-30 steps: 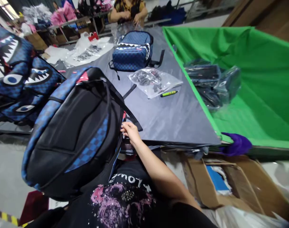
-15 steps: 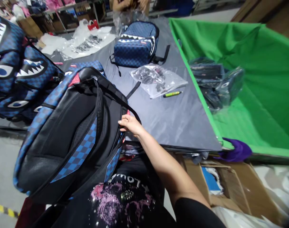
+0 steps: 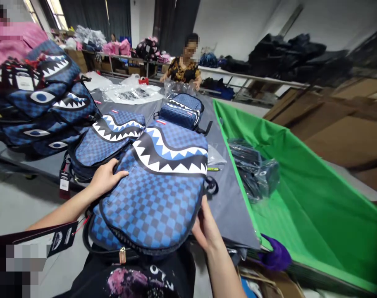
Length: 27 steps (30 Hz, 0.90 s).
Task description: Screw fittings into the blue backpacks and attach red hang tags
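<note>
A blue checkered backpack (image 3: 154, 194) with a shark-teeth print lies face up at the near edge of the grey table (image 3: 230, 211). My left hand (image 3: 104, 179) rests on its left side, fingers curled over the edge. At the bag's lower right corner my right hand (image 3: 207, 227) grips it with fingers wrapped round the rim. A second shark backpack (image 3: 106, 140) lies just behind on the left, and a third (image 3: 181, 111) sits further back.
A stack of the same backpacks (image 3: 42, 103) fills the left. A green fabric bin (image 3: 303, 194) on the right holds bagged dark items (image 3: 253, 169). A green pen (image 3: 213, 169) lies by the bag. Another person (image 3: 184, 68) works at the far end. Cardboard boxes (image 3: 269, 285) sit below the table edge.
The backpack was turned over from its black back panel to its shark face and laid on the table. My left hand has come into view on it; my right hand moved to its lower corner.
</note>
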Motion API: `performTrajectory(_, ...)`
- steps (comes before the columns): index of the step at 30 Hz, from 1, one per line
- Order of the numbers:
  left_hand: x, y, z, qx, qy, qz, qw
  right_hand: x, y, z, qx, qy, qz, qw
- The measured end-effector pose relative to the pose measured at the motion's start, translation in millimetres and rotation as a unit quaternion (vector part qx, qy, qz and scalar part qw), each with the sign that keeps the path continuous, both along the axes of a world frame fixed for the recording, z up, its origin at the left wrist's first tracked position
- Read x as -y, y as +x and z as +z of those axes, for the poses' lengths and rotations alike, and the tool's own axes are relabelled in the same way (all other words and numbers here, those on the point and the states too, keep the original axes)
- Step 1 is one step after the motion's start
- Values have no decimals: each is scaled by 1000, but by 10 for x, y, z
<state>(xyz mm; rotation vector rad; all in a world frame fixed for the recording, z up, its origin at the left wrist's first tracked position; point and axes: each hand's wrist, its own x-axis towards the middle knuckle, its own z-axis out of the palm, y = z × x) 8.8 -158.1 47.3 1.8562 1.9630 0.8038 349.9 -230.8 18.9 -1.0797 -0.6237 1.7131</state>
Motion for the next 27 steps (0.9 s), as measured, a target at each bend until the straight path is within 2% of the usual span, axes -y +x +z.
performTrajectory(3,-213,129,67,-34,1,-48,998,90,140,-125,-23,-64,-12,998)
performTrajectory(5,-352,204,93,-22,2,-65,998,87,184,-214,-13,-67,-35,997)
performTrajectory(7,-414,301,45,-18,4,-59,998,-20,230,-270,19,-60,-53,997)
performTrajectory(10,-272,522,-174,-17,-1,-32,999,-473,453,-258,104,-39,-74,991)
performTrajectory(11,-177,600,-253,-6,-20,-59,998,-686,594,-221,140,-24,-77,987)
performTrajectory(12,-84,667,-312,5,-58,-125,991,-907,767,-163,172,-7,-65,983)
performTrajectory(13,-14,713,-339,10,-110,-219,970,-1116,962,-79,214,18,-54,975)
performTrajectory(14,14,734,-323,1,-159,-311,937,-1297,1162,33,256,43,-37,965)
performTrajectory(15,-15,729,-264,-13,-180,-369,912,-1437,1351,175,294,63,-7,954)
performTrajectory(16,-104,700,-165,-26,-163,-383,909,-1530,1510,341,328,84,22,941)
performTrajectory(17,-244,651,-40,-30,-109,-353,929,-1578,1625,526,360,109,52,925)
performTrajectory(18,-420,590,92,-16,-30,-286,958,-1593,1688,721,392,134,82,907)
performTrajectory(19,-607,525,211,19,41,-226,973,-1588,1696,918,423,160,110,885)
performTrajectory(20,-782,468,298,66,61,-201,976,-1583,1653,1111,453,186,134,862)
performTrajectory(21,-924,429,340,126,41,-206,969,-1595,1566,1300,481,210,153,838)
performTrajectory(22,-1021,417,334,189,-13,-227,955,-1638,1443,1486,505,230,169,814)
performTrajectory(24,-1075,492,207,303,-125,-238,914,-1837,1129,1861,548,267,194,769)
performTrajectory(26,-1037,677,31,409,-170,-171,880,-2149,799,2240,597,309,205,712)
performTrajectory(27,-1038,796,-29,472,-177,-120,855,-2309,658,2416,619,338,181,686)
